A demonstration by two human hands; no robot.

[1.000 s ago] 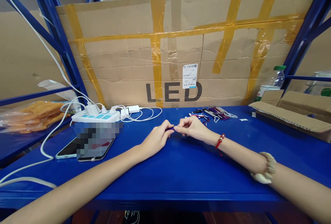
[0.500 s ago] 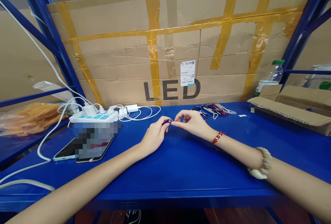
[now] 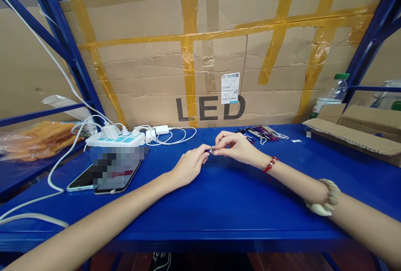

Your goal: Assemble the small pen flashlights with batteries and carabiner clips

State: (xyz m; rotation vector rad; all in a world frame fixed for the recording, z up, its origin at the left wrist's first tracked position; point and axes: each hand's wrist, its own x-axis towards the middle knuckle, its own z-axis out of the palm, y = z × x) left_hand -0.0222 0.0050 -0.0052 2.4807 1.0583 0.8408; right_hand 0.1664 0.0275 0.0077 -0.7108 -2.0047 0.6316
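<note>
A small purple tube with a round silver end, which looks like a mini flashlight (image 3: 211, 150), is held just above the blue shelf. My left hand (image 3: 191, 164) is closed around its body, so most of it is hidden. From the right, my right hand (image 3: 236, 148) pinches at the silver end with thumb and fingertips; a small part there may be covered by the fingers. Behind my right hand lies a pile of similar slim flashlights (image 3: 263, 133) in purple, red, grey and black, some with carabiner clips.
Two phones (image 3: 117, 177) lie at the left, before a white power strip (image 3: 131, 139) with chargers and looping cables. An open cardboard box (image 3: 354, 133) and a green-capped bottle (image 3: 336, 89) stand at the right. A large taped cardboard sheet (image 3: 150, 74) closes off the back.
Both hands have shifted slightly right in view along with the whole scene. The flashlight's silver end is now turned more toward me and shows more clearly between the fingers.
</note>
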